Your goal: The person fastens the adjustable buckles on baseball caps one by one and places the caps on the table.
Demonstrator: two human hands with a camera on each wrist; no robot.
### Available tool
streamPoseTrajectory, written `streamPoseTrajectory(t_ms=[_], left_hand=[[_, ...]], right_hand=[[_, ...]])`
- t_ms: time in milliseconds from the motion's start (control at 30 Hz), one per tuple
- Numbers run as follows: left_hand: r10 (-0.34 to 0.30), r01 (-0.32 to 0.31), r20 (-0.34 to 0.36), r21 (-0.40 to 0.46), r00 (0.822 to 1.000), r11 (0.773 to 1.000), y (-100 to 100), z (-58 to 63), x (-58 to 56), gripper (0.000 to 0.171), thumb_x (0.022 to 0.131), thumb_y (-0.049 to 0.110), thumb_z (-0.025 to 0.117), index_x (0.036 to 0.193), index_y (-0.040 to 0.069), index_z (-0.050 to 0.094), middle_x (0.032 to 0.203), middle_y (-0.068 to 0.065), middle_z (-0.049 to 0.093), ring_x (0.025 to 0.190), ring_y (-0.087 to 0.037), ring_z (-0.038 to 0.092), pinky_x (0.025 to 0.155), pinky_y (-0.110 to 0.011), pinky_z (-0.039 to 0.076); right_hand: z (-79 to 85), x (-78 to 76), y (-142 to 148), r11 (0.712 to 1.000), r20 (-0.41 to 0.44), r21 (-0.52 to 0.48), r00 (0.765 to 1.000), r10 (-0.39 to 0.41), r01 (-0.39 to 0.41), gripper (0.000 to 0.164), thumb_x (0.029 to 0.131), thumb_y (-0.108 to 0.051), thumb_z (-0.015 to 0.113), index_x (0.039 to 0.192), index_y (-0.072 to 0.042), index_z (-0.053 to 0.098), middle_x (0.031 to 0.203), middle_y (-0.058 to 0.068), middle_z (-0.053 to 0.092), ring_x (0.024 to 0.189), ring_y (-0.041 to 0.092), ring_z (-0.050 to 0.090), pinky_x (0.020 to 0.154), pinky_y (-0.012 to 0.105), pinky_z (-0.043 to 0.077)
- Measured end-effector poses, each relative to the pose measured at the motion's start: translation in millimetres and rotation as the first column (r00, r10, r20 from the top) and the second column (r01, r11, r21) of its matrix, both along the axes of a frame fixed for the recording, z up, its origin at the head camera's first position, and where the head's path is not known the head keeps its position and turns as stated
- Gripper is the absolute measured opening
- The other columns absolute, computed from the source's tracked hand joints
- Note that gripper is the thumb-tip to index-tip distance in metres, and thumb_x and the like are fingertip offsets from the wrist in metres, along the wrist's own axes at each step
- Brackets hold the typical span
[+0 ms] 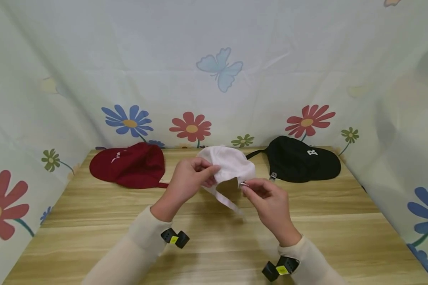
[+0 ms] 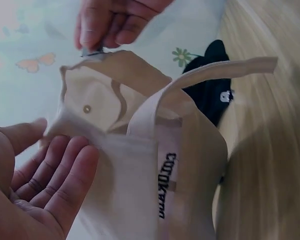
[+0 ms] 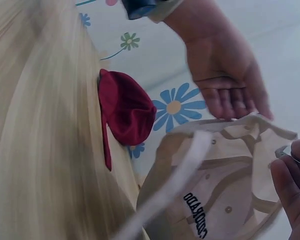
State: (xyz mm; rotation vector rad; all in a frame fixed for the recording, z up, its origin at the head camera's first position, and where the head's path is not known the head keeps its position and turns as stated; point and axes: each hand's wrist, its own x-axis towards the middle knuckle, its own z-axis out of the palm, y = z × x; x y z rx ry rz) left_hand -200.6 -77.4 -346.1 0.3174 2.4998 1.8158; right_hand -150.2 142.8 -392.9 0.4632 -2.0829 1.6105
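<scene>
A white baseball cap (image 1: pixel 232 162) is held over the wooden table with its back opening toward me. My left hand (image 1: pixel 189 178) grips its back edge on the left between thumb and fingers. On the other side of the opening, my right hand (image 1: pixel 271 200) pinches the small metal buckle (image 1: pixel 243 184). The loose strap (image 1: pixel 226 201) hangs from the left side, its end free of the buckle. In the left wrist view that strap (image 2: pixel 215 74) sticks out past the cap. Dark lettering (image 3: pixel 195 212) shows inside the cap in the right wrist view.
A dark red cap (image 1: pixel 139 168) lies at the table's back left, its strap pointing right. At the back right lies a black cap (image 1: pixel 294 162) with a white letter; its strap is undone and its metal buckle (image 1: pixel 273 176) shows. A flower-printed curtain (image 1: pixel 157 87) surrounds the wooden table (image 1: pixel 214 253).
</scene>
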Motion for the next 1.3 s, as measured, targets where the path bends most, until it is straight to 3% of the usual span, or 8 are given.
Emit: streamPoseTrajectory(t_ms=[133, 300, 433, 567, 733, 933, 1067, 1300], left_hand=[[0.023, -0.023, 0.005, 0.001, 1.0, 1.0, -10, -7.2, 1.7, 0.033, 0.081, 0.046, 0.075, 0.085, 0.013, 0.073, 0.075, -0.008, 0.069, 0.068, -0.022, 0.067, 0.066, -0.036, 0.059], [0.078, -0.08, 0.055, 0.035, 0.995, 0.996, -24, -20.4, 5.3, 0.051, 0.081, 0.057, 0.07, 0.079, 0.005, 0.068, 0.068, -0.011, 0.064, 0.062, -0.024, 0.064, 0.063, -0.038, 0.06], [0.09, -0.104, 0.145, 0.094, 0.985, 0.99, -29, -37.2, 7.5, 0.055, 0.085, 0.056, 0.066, 0.079, 0.001, 0.067, 0.065, -0.011, 0.063, 0.057, -0.024, 0.064, 0.06, -0.037, 0.059], [0.039, -0.102, 0.26, 0.234, 0.965, 0.967, -25, -57.7, 10.1, 0.05, 0.091, 0.045, 0.064, 0.089, -0.005, 0.066, 0.074, -0.012, 0.067, 0.065, -0.024, 0.068, 0.067, -0.038, 0.06], [-0.056, -0.115, 0.358, 0.44, 0.932, 0.891, -11, -75.5, 15.2, 0.048, 0.094, 0.035, 0.062, 0.11, -0.011, 0.061, 0.095, -0.015, 0.069, 0.087, -0.026, 0.071, 0.08, -0.038, 0.059], [-0.149, -0.116, 0.406, 0.558, 0.902, 0.821, 5, -83.9, 24.0, 0.044, 0.096, 0.027, 0.062, 0.117, -0.011, 0.055, 0.098, -0.012, 0.07, 0.093, -0.023, 0.07, 0.085, -0.037, 0.057], [-0.172, -0.117, 0.378, 0.631, 0.91, 0.767, 14, -86.4, 27.9, 0.025, 0.096, 0.018, 0.06, 0.11, -0.003, 0.062, 0.096, -0.007, 0.071, 0.097, -0.022, 0.069, 0.092, -0.04, 0.054], [-0.116, -0.185, 0.335, 0.741, 0.935, 0.645, 21, -82.4, 30.4, 0.006, 0.096, 0.008, 0.058, 0.099, 0.007, 0.063, 0.093, -0.005, 0.07, 0.093, -0.019, 0.069, 0.091, -0.037, 0.055]], right_hand=[[5.3, -1.2, 2, 1.0, 0.031, -0.003, 0.999, 0.024, -0.024, 0.013, 0.083, -0.01, 0.075, 0.094, -0.004, 0.071, 0.085, 0.011, 0.072, 0.073, 0.027, 0.07, 0.065, 0.023, 0.058], [10.5, -2.7, 1, 1.0, 0.037, 0.0, 0.999, 0.019, -0.019, 0.014, 0.084, -0.012, 0.075, 0.095, -0.004, 0.072, 0.086, 0.011, 0.073, 0.073, 0.021, 0.071, 0.067, 0.024, 0.058], [13.9, -4.4, 1, 1.0, 0.034, -0.008, 0.999, 0.001, -0.001, 0.013, 0.083, -0.011, 0.076, 0.095, -0.007, 0.073, 0.086, 0.009, 0.073, 0.072, 0.012, 0.07, 0.066, 0.024, 0.058], [16.9, -6.5, 2, 1.0, 0.01, -0.027, 1.0, 0.014, -0.014, 0.014, 0.082, -0.009, 0.076, 0.095, -0.005, 0.072, 0.087, 0.011, 0.073, 0.072, 0.01, 0.069, 0.066, 0.024, 0.058], [18.7, -8.6, 3, 0.998, -0.001, -0.053, 1.0, 0.031, -0.031, 0.015, 0.083, -0.009, 0.076, 0.096, -0.003, 0.072, 0.088, 0.013, 0.072, 0.073, 0.01, 0.07, 0.067, 0.024, 0.058], [18.8, -9.6, 3, 0.997, 0.013, -0.075, 1.0, 0.028, -0.027, 0.016, 0.082, -0.009, 0.076, 0.097, -0.003, 0.072, 0.088, 0.01, 0.072, 0.074, 0.01, 0.07, 0.067, 0.024, 0.059], [18.4, -10.2, 2, 0.995, 0.008, -0.099, 1.0, 0.025, -0.024, 0.016, 0.082, -0.008, 0.076, 0.096, -0.002, 0.072, 0.088, 0.002, 0.073, 0.073, 0.011, 0.07, 0.067, 0.025, 0.059], [17.1, -10.2, 1, 0.994, 0.004, -0.11, 1.0, 0.027, -0.027, 0.017, 0.081, -0.007, 0.076, 0.097, -0.002, 0.072, 0.088, 0.002, 0.073, 0.074, 0.01, 0.07, 0.069, 0.025, 0.059]])
